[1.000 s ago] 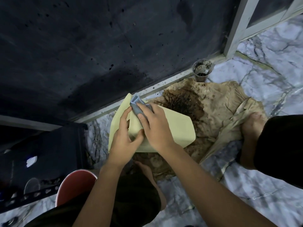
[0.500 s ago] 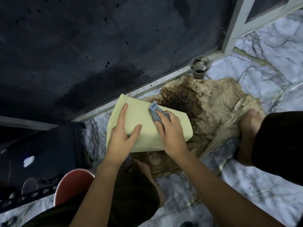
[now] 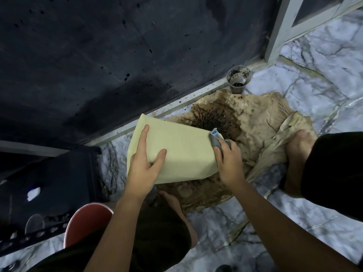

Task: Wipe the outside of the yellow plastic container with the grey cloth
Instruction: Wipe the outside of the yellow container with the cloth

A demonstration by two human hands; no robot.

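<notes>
Yellow plastic container (image 3: 182,152), held above a stained brown cloth (image 3: 255,122) on the marble floor, is steadied by the left hand (image 3: 144,167), fingers spread flat, while the right hand (image 3: 228,163) pinches the grey cloth (image 3: 216,139) at its right edge. The open-palmed hold could let the container slip onto the grime below.
</notes>
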